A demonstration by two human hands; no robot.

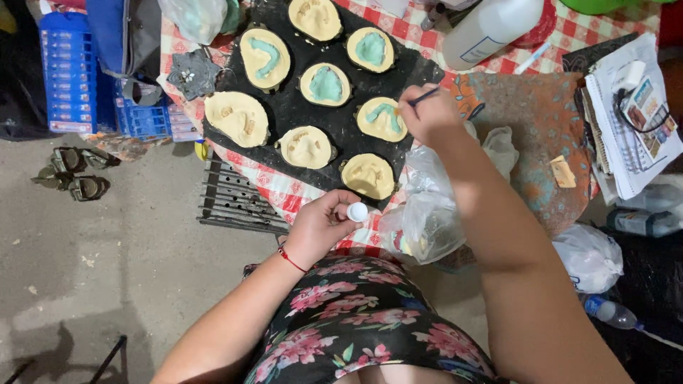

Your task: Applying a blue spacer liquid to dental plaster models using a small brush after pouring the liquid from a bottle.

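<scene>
The fingers of the right hand (429,114) pinch a thin dark brush (422,97), closed tight around its handle, with the tip resting on the green patch in a cream-coloured mould (381,119). The fingers of the left hand (321,222) curl around a small white bottle (357,212), whose round cap pokes out between thumb and forefinger; the hand holds it just off the near edge of the table. A red string bracelet (290,259) sits on the left wrist.

The mould under the brush lies on a black board (284,114) with seven others like it. Four of the moulds carry green filling in their hollows; the rest show bare cream hollows, among them the one (368,176) nearest the left hand. The board rests on a red-and-white checked tablecloth (274,188).

Just right of the left hand, a crumpled clear plastic bag (425,210) hangs at the table edge, partly under the right forearm. Beyond the right hand stands a large white bottle (491,25) lying tilted near the top. Further right lie a stack of papers (626,121) and another clear bag (590,257). To the left of the table stand blue plastic crates (67,71), and a pair of sandals (75,174) lies on the concrete floor (142,270).
</scene>
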